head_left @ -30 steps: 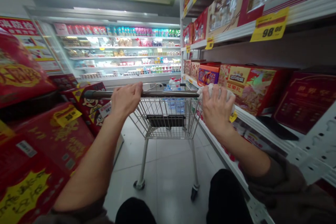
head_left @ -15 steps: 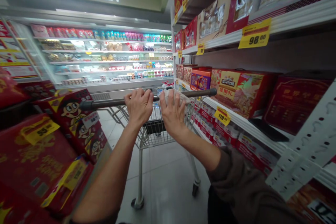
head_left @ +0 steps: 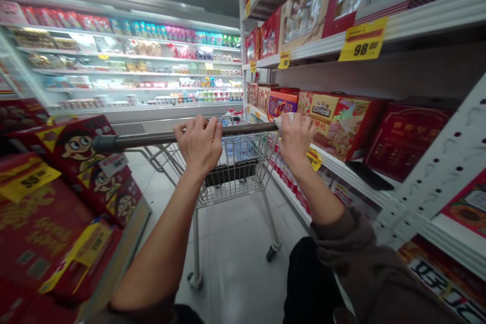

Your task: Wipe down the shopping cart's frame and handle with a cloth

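Note:
A shopping cart (head_left: 228, 195) stands in front of me, its dark bar handle (head_left: 152, 139) running across the view. Near the middle of that handle my left hand (head_left: 200, 146) is closed, fingers wrapped over the top. At the handle's right end, my right hand (head_left: 296, 136) is closed around a crumpled white tissue (head_left: 283, 119), which is pressed on the bar. Only a small edge of the tissue shows past the fingers. Clear bottles (head_left: 239, 151) lie in the cart basket, partly hidden by the handle and my left hand.
Shelves with boxed gifts (head_left: 336, 119) and yellow price tags (head_left: 363, 40) line the right side. Stacked red boxes (head_left: 41, 223) stand close on the left. A lit refrigerated display (head_left: 132, 71) spans the back. A dark flat object (head_left: 368, 176) lies on the right shelf.
My right hand and the tissue have slid right along the handle, from beside my left hand to the bar's end. My left hand keeps its hold. The view has tilted down.

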Demonstrator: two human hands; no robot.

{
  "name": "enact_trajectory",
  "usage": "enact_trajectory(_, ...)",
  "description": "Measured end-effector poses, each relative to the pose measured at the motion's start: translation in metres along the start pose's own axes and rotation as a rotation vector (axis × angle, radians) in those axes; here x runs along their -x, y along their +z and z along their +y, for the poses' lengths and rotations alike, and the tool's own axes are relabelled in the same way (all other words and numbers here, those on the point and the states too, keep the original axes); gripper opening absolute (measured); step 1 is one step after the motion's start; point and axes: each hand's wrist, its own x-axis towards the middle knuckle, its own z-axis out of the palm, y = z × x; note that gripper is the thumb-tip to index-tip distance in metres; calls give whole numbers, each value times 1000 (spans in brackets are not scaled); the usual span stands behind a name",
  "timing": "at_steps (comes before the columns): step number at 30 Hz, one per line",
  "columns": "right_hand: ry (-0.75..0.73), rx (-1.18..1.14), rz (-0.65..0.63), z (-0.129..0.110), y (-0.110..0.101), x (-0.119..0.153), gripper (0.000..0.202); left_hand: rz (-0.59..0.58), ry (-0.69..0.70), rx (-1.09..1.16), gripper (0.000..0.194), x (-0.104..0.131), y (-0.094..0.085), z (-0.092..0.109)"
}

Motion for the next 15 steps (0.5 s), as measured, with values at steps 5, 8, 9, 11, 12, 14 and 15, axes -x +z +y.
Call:
enact_trajectory(5,-227,-87,-18,-82,-15,21,41,-1,18,-22,46,3,-2,8)
enact_trajectory(8,-403,-138,-50,-90,-29,18,39,-13,27,-12,49,4,-7,4)
enact_trajectory(9,-462,-151,-74,-82,-33,12,38,-25,30,-3,50,4,-10,2)
enact_trajectory(11,-559,-168,-153,-57,-40,-10,38,-52,25,23,53,4,-16,-2)
enact_trajectory(12,-573,-164,-216,-41,-42,-24,38,-65,16,39,55,4,-18,-4)
enact_trajectory(14,-577,-132,-383,-5,-44,-54,37,-81,-7,66,57,4,-21,-5)
enact_trajectory(15,-550,-104,-448,13,-44,-69,37,-82,-16,72,57,4,-22,-5)
